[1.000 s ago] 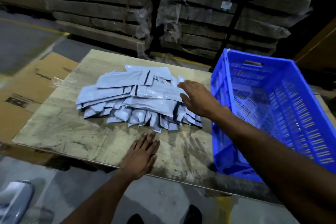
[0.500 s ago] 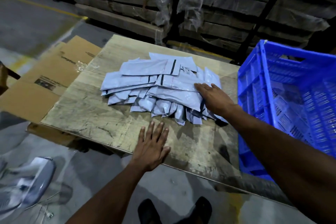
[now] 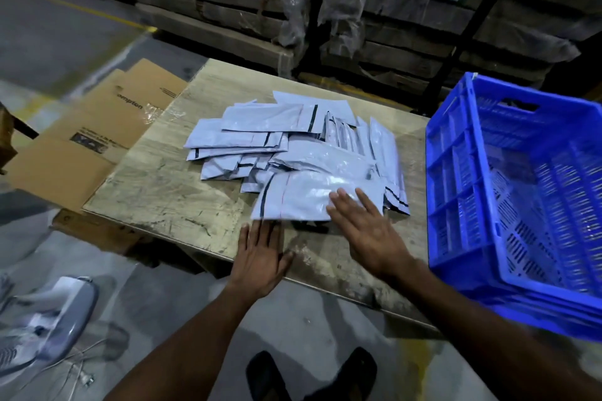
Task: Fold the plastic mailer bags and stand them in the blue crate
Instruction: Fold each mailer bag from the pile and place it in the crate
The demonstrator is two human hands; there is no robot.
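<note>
In the head view, both forearms reached forward from the bottom of the frame over the near edge of a worn wooden board [image 3: 156, 192] that served as the worktop. The left hand [image 3: 260, 257] lay palm down on the bare wood, fingers straight and close together, pointing away from the body; its fingertips came right up to the near edge of the front mailer bag [image 3: 303, 198], and it held nothing. The right hand [image 3: 365, 231] came in at a slant from the lower right, also flat and palm down, with its fingers spread and pressed onto the right part of that same bag; no finger curled round the plastic, so it pressed rather than gripped. That bag lay flat at the front of a loose pile of mailer bags [image 3: 277, 140], pale grey with dark strips, heaped in the middle of the board, some fanned on edge at the right side. The blue crate [image 3: 456, 198] stood on the right end of the board, just beside the pile, tilted in the wide-angle view, with no bags to be seen standing in it. A flattened cardboard box [image 3: 97, 140] lay to the left of the board, and wrapped stacks [image 3: 407, 26] rose behind it
</note>
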